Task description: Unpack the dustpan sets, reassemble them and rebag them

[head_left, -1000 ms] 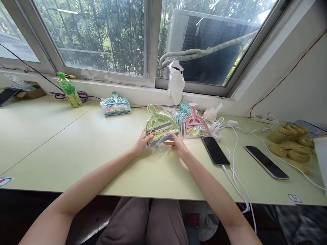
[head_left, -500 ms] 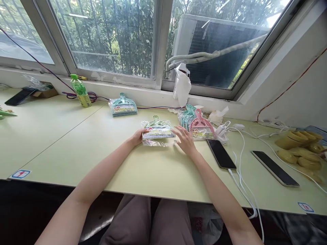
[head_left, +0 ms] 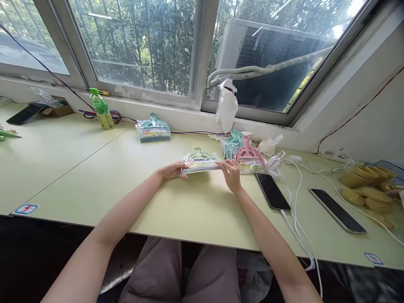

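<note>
A green mini dustpan and brush set [head_left: 201, 160] in clear plastic wrap is held between my two hands, just above the table [head_left: 189, 210]. My left hand [head_left: 173, 170] grips its left end, the thumb on top and fingers underneath. At the right end my right hand [head_left: 231, 171] pinches the wrap and edge with its fingertips. The handle loop points away from me. Right behind my right hand stand a pink dustpan set [head_left: 249, 155] and several teal dustpan sets [head_left: 232, 143]. Another blue-green dustpan set [head_left: 154, 128] lies farther back on the left.
A green-capped bottle [head_left: 101, 110] stands near the window. To the right lie a phone [head_left: 273, 191] with a white charging cable [head_left: 298, 227], a second phone [head_left: 337, 210] and yellow items [head_left: 369, 189]. A white plastic bag [head_left: 226, 107] hangs at the sill.
My right hand has closed on the right end of the green set, where it was open beside it. The set has shifted slightly right and its loose lower wrap no longer hangs toward me.
</note>
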Action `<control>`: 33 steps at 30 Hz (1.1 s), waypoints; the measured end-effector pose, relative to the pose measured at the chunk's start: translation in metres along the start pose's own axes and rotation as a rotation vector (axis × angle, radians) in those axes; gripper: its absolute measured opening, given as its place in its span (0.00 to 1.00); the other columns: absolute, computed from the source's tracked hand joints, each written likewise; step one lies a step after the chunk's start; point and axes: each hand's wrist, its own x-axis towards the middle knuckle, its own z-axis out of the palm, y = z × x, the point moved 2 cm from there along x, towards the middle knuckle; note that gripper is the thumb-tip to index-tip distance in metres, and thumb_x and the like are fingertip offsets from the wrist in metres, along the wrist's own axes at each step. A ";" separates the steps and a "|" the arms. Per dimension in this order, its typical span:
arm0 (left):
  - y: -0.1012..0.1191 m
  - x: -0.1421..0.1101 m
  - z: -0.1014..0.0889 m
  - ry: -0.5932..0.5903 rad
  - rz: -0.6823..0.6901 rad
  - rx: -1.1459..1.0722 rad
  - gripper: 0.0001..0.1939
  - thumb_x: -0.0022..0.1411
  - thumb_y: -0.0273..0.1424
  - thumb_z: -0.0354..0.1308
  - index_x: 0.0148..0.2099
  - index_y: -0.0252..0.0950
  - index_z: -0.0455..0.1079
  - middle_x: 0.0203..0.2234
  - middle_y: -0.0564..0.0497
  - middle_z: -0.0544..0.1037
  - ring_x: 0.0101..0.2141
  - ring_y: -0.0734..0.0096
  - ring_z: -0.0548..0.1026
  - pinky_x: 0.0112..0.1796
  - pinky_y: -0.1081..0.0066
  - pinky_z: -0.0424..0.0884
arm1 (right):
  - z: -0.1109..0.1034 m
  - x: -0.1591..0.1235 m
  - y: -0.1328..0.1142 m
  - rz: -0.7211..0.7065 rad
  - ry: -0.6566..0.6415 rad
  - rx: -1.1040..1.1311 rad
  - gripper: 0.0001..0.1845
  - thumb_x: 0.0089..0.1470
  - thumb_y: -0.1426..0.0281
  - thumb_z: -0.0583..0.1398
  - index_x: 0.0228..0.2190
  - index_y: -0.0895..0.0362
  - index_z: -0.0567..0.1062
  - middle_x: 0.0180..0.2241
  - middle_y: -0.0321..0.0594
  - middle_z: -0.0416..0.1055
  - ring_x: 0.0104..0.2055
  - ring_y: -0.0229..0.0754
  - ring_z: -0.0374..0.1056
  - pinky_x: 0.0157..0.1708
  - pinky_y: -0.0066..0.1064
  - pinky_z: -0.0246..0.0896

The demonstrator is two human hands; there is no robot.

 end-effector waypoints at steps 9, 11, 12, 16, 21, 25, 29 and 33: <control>-0.004 -0.001 -0.004 -0.143 -0.035 0.083 0.24 0.52 0.27 0.65 0.51 0.30 0.64 0.39 0.42 0.78 0.31 0.67 0.79 0.35 0.64 0.80 | 0.007 -0.001 0.007 -0.046 0.073 0.056 0.15 0.62 0.62 0.54 0.44 0.46 0.78 0.41 0.41 0.68 0.43 0.45 0.64 0.44 0.39 0.63; -0.004 -0.002 -0.003 -0.156 -0.035 0.100 0.25 0.52 0.27 0.65 0.52 0.31 0.63 0.40 0.42 0.78 0.31 0.66 0.79 0.35 0.66 0.79 | 0.008 -0.001 0.007 -0.028 0.085 0.108 0.15 0.62 0.62 0.54 0.44 0.46 0.78 0.46 0.42 0.66 0.45 0.44 0.65 0.45 0.40 0.65; -0.004 -0.002 -0.002 -0.159 -0.038 0.110 0.26 0.52 0.27 0.65 0.53 0.32 0.63 0.41 0.42 0.78 0.30 0.66 0.80 0.35 0.66 0.79 | 0.008 -0.001 0.007 -0.015 0.084 0.125 0.15 0.62 0.62 0.54 0.44 0.46 0.78 0.47 0.42 0.65 0.45 0.44 0.66 0.46 0.40 0.65; -0.002 -0.003 0.000 -0.150 -0.043 0.164 0.31 0.51 0.27 0.66 0.56 0.32 0.59 0.41 0.42 0.78 0.30 0.64 0.80 0.33 0.67 0.78 | 0.010 -0.001 0.006 0.043 0.091 0.168 0.14 0.61 0.61 0.55 0.41 0.48 0.79 0.48 0.43 0.65 0.48 0.45 0.66 0.49 0.42 0.65; -0.001 -0.005 0.002 -0.168 -0.027 0.220 0.32 0.50 0.27 0.66 0.56 0.31 0.59 0.35 0.44 0.79 0.29 0.62 0.80 0.26 0.75 0.75 | 0.015 -0.003 0.004 0.267 0.106 0.358 0.20 0.57 0.60 0.58 0.50 0.51 0.73 0.53 0.46 0.64 0.52 0.47 0.66 0.47 0.39 0.68; -0.002 -0.008 0.005 -0.228 -0.066 0.284 0.36 0.50 0.27 0.66 0.59 0.34 0.57 0.40 0.42 0.78 0.31 0.63 0.80 0.29 0.71 0.76 | 0.021 -0.004 0.009 0.580 -0.033 0.620 0.37 0.49 0.65 0.63 0.60 0.54 0.62 0.57 0.47 0.64 0.55 0.47 0.64 0.51 0.39 0.66; 0.000 -0.011 0.006 -0.244 -0.062 0.289 0.38 0.49 0.27 0.67 0.61 0.36 0.56 0.43 0.42 0.78 0.34 0.61 0.80 0.33 0.66 0.78 | 0.021 -0.003 0.014 0.733 -0.157 0.787 0.43 0.43 0.67 0.67 0.61 0.55 0.61 0.49 0.44 0.72 0.48 0.46 0.69 0.49 0.39 0.68; -0.002 -0.010 0.009 -0.224 -0.075 0.271 0.37 0.49 0.28 0.67 0.60 0.34 0.58 0.43 0.40 0.78 0.34 0.62 0.79 0.32 0.67 0.77 | 0.022 -0.004 0.019 0.755 -0.135 0.804 0.42 0.43 0.68 0.67 0.60 0.56 0.63 0.43 0.42 0.76 0.45 0.45 0.71 0.48 0.38 0.68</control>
